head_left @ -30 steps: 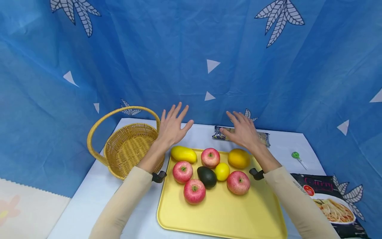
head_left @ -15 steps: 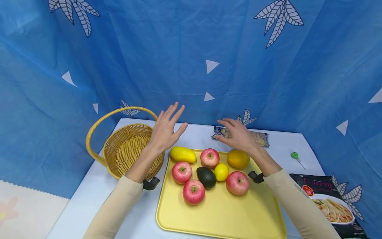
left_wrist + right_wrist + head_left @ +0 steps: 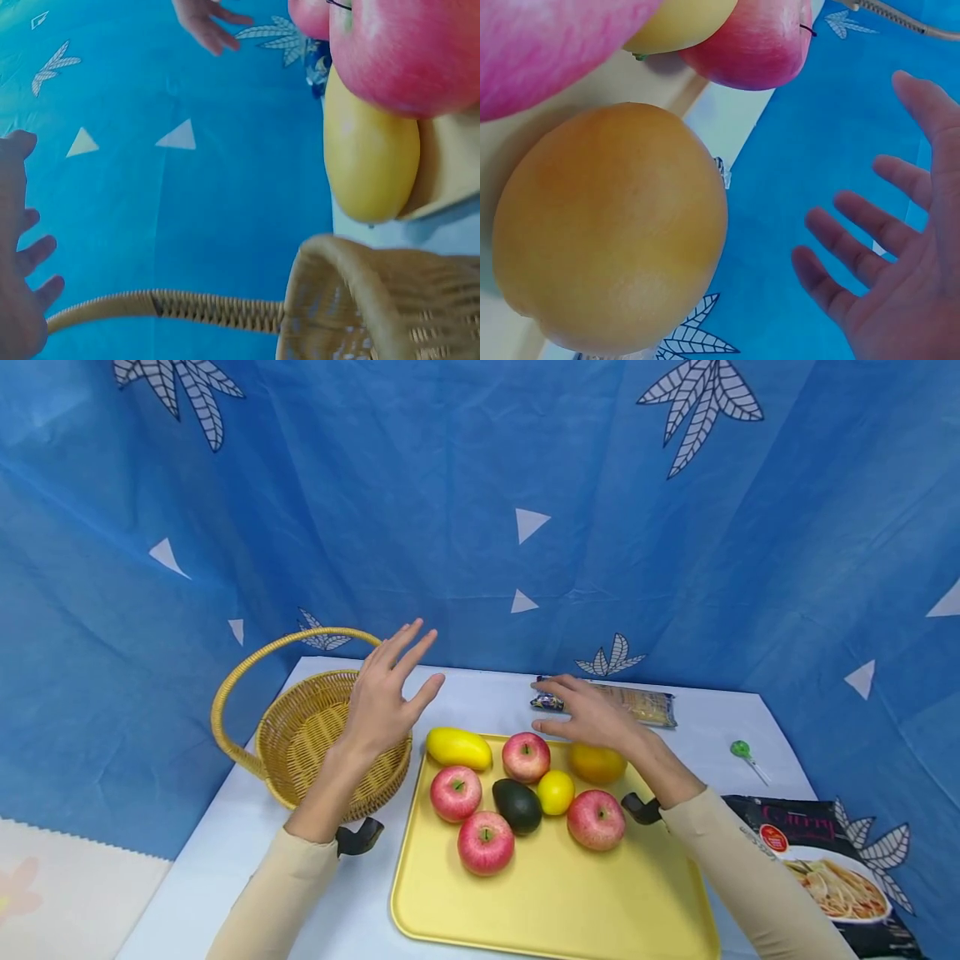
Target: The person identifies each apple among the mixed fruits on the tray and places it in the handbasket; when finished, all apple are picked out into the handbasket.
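Note:
My left hand (image 3: 381,697) hovers beside the wicker basket (image 3: 288,710), fingers spread and holding nothing. Over the tray's back edge hangs my right hand (image 3: 588,714), fingers loosely bent, touching nothing. Just below it lies an orange-yellow mango (image 3: 597,766), partly covered by the wrist in the head view and large in the right wrist view. On the yellow tray (image 3: 570,902) also lie a long yellow mango (image 3: 459,749), several red apples (image 3: 486,843), a dark green avocado (image 3: 517,807) and a lemon (image 3: 556,792).
A clear packet of dry noodles (image 3: 637,703) lies behind the tray, partly hidden by the right hand. A green lollipop (image 3: 741,749) and a black curry packet (image 3: 825,860) are on the right. A blue curtain (image 3: 450,485) hangs behind the white table (image 3: 187,877).
My left hand has moved left, toward the basket. The right hand has dropped lower and its fingers have bent, now hanging closer to the orange-yellow mango. The fruit has stayed put.

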`<action>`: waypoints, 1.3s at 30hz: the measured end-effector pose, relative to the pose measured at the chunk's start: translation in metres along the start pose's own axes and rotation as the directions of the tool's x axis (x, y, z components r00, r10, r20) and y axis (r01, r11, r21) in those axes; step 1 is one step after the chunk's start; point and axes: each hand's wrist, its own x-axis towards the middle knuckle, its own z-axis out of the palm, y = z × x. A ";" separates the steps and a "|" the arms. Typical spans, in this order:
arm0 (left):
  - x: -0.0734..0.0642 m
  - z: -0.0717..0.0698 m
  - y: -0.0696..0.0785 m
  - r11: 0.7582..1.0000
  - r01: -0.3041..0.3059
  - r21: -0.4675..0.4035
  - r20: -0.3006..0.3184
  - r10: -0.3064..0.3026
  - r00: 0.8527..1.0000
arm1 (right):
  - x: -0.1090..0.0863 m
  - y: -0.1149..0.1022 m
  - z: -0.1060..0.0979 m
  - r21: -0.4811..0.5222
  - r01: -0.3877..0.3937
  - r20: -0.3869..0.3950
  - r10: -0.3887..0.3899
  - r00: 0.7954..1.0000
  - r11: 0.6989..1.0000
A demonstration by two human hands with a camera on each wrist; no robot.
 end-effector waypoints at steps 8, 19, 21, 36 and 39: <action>-0.014 -0.023 -0.013 0.998 -0.057 0.003 -0.109 0.057 0.992 | -0.002 -0.006 0.002 0.019 -0.004 0.040 0.003 0.999 1.000; -0.017 -0.050 -0.022 0.993 -0.108 0.048 -0.283 0.117 0.952 | -0.006 -0.007 0.006 0.019 0.018 0.073 -0.020 0.997 1.000; -0.017 -0.051 -0.025 0.994 -0.102 0.046 -0.309 0.111 0.945 | -0.006 -0.007 0.007 0.014 0.025 0.072 -0.026 0.997 1.000; -0.020 -0.067 -0.031 0.987 -0.136 0.080 -0.493 0.158 0.856 | -0.008 -0.009 0.014 0.063 0.018 0.149 -0.027 0.988 0.998; -0.020 -0.071 -0.031 0.989 -0.124 0.085 -0.511 0.150 0.846 | -0.008 -0.009 0.014 0.067 0.023 0.163 -0.034 0.986 0.997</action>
